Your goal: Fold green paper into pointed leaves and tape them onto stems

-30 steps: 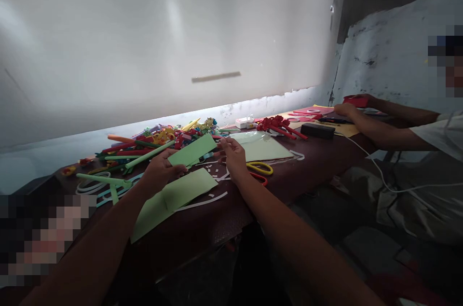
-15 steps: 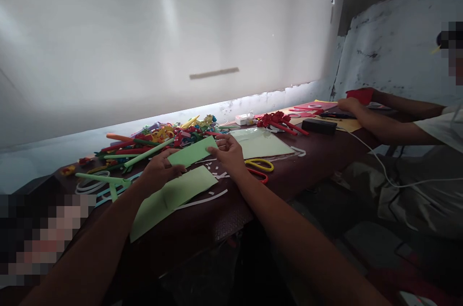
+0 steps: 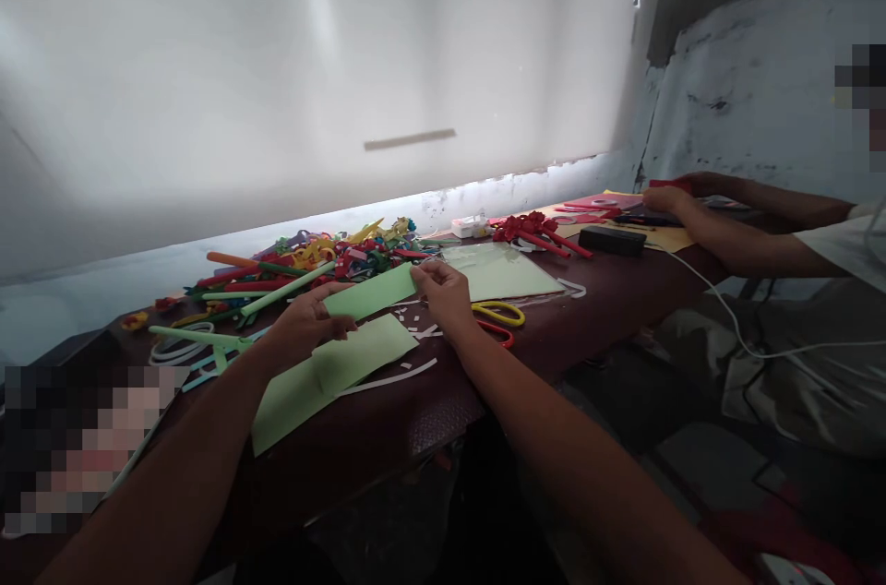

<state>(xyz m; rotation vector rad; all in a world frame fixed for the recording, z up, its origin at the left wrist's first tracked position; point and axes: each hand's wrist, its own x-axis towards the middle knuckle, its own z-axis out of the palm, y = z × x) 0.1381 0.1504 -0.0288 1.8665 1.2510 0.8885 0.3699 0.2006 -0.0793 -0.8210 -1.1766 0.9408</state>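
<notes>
Right hand [image 3: 444,297] at green strip's [image 3: 370,292] edge

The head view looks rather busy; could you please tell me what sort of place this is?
Probably an informal indoor papercraft workspace, judging by the heap of colourful craft pieces, the yellow and red scissor handles, and the green paper strip held by the left hand and right hand.

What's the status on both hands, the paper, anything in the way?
Left hand and right hand pinching opposite ends of green paper strip. Larger green sheet lying nearer the body. Scissors handles beside right wrist; nothing visibly blocking.
</notes>
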